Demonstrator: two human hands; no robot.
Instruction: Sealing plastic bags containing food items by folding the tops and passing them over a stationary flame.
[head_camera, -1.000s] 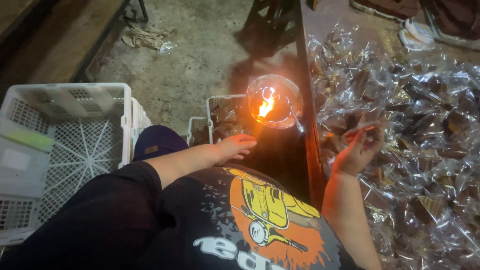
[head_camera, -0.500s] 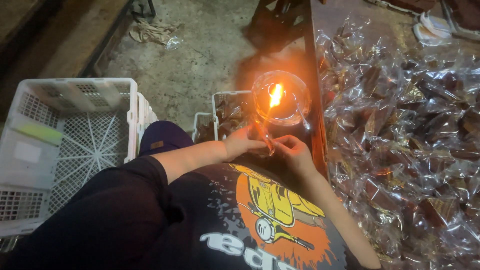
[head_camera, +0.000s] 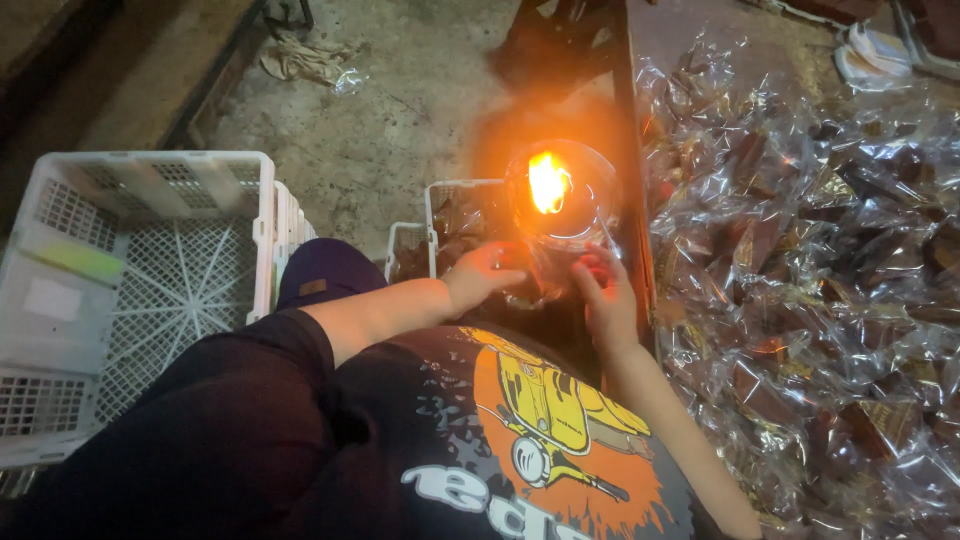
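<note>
Here, crinkled clear packet (head_camera: 540, 285) near flame (head_camera: 547, 182).

we can't make out what the left hand (head_camera: 487, 275) and right hand (head_camera: 603, 290) pinch between them under the flame's (head_camera: 546, 182) glare, the white crate (head_camera: 130, 290) runs off the left edge, and the heap of clear wrapped packets (head_camera: 810, 300) spills past the right edge.

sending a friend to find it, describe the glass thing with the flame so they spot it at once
Start at the table edge beside the heap of clear wrapped packets. Just left of it, above both hands, sits a round clear glass bowl. It alone holds a bright orange flame.
</note>
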